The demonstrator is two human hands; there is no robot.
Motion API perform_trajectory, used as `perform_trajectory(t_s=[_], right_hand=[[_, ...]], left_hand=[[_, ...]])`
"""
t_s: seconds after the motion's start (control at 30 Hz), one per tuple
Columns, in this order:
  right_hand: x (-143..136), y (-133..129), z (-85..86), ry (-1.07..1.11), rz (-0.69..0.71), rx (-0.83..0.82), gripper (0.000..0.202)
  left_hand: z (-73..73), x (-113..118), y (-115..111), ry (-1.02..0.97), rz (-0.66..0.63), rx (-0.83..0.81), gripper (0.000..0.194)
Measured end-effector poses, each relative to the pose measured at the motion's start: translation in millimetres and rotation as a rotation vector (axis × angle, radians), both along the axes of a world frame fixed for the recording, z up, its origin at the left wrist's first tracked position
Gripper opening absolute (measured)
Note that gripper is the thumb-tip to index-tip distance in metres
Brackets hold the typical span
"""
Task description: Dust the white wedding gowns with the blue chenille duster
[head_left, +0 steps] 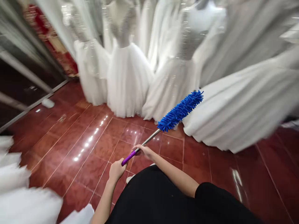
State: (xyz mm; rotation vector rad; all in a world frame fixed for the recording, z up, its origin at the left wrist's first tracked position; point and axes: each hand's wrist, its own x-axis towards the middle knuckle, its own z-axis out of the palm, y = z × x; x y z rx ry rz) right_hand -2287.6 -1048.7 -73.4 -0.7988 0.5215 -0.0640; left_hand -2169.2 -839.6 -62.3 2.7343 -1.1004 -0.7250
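Observation:
A duster [181, 112] with a fluffy blue head, a thin metal shaft and a purple grip crosses the middle of the view, its head up and to the right. My left hand [117, 170] is wrapped round the lower end of the purple grip. Higher up, where purple meets metal, my right hand [143, 151] holds the stick, its fingers partly hidden behind it. The blue head appears in front of the hems of white gowns; whether it touches them I cannot tell.
White gowns [129, 77] stand in a row ahead, with a wide white skirt [243, 105] spreading at the right. More white fabric [30, 202] lies at the lower left. Shiny red floor tiles [81, 149] reflect lights. A red-and-gold garment [53, 43] hangs at the upper left.

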Motion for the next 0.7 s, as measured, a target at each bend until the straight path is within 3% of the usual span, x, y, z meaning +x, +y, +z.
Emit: perform_trajectory(t_s=[0.13, 0.23, 0.33, 0.43, 0.53, 0.7], right_hand=[[-111, -113, 1.2, -0.024, -0.303, -0.009, 0.041], [-197, -188, 6.9, -0.055, -0.511, -0.029, 0.042], [-262, -242, 19.9, -0.109, -0.733, -0.032, 0.038], [-300, -281, 37.0, -0.195, -0.936, 0.007, 0.037], [-322, -316, 47.4, -0.228, -1.133, 0.044, 0.041], [-351, -392, 38.3, -0.25, -1.234, 0.066, 0.035]], left_hand=[[2.8, -38, -140, 0.079, -0.298, -0.026, 0.031], [2.3, -93, -246, 0.15, -0.479, -0.112, 0.038], [2.4, -159, -332, 0.278, -0.59, -0.2, 0.047], [1.7, -218, -392, 0.457, -0.637, -0.256, 0.054], [-3.7, -260, -440, 0.591, -0.628, -0.263, 0.06], [-22.0, -308, -534, 0.692, -0.613, -0.291, 0.065]])
